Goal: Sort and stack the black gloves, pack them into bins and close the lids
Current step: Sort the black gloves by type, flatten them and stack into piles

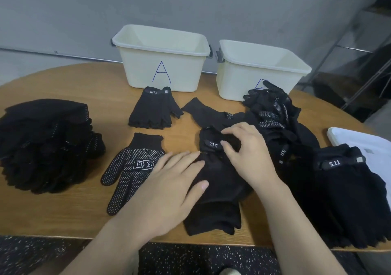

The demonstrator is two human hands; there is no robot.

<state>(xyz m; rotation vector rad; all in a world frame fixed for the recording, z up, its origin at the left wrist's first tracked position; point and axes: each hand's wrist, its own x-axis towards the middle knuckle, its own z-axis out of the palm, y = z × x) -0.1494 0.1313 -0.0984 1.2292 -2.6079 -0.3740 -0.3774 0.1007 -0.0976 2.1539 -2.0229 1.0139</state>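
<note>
Right now your left hand (169, 181) lies flat, fingers straight, pressing on the black fingerless fabric glove with a white 5.11 tag (215, 181), while your right hand (243, 147) pinches that glove's cuff beside the tag. Left of this glove lies a black knit glove with white grip dots (131, 169); beyond it stand the lidless cream plastic bin marked A (163, 63) and a second cream plastic bin (260, 71).

- The left hand (169, 187) lies palm down, fingers straight and together, pointing forward and right, forearm bare.
- The right hand (246, 154) is arched, fingertips curled down and thumb tucked in, apparently pinching; its bare forearm angles in from the lower right.
</note>
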